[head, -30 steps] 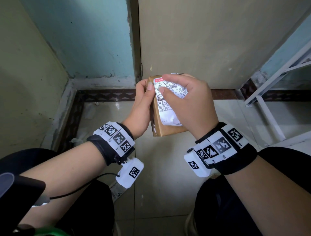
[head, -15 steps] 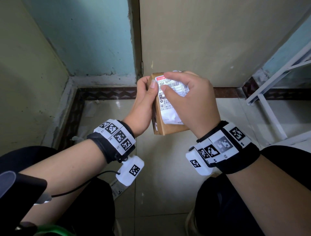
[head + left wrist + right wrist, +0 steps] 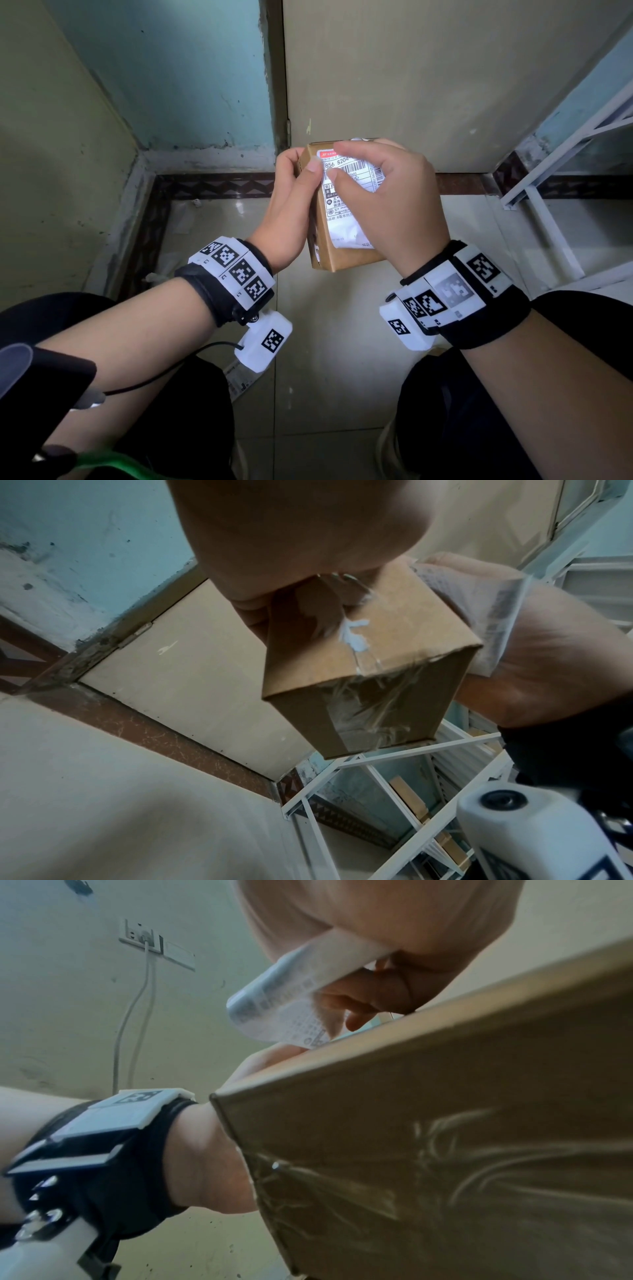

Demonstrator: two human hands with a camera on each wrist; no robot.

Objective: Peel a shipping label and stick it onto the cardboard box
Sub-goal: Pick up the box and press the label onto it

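Note:
A brown cardboard box [image 3: 346, 258] is held in the air in front of me. My left hand [image 3: 291, 212] grips its left side, the thumb lying on the top face at the left edge of the label. The white shipping label [image 3: 342, 219], with a barcode and a red strip, lies on that top face. My right hand [image 3: 394, 205] covers its right part, index finger across the top and thumb pressed onto the print. In the right wrist view the label [image 3: 291, 1001] curls up off the box [image 3: 445, 1123] under the palm. Old clear tape shows on the box [image 3: 387, 647] end.
I am crouched over a tiled floor [image 3: 325, 359] in a wall corner, with a closed door [image 3: 411, 68] ahead. A white metal rack [image 3: 548, 212] stands to the right. A paper strip [image 3: 239, 380] lies on the floor below my left wrist.
Box and both hands have drifted slightly up and away from me. The left thumb has crept closer to the label's edge. Both holds are unchanged.

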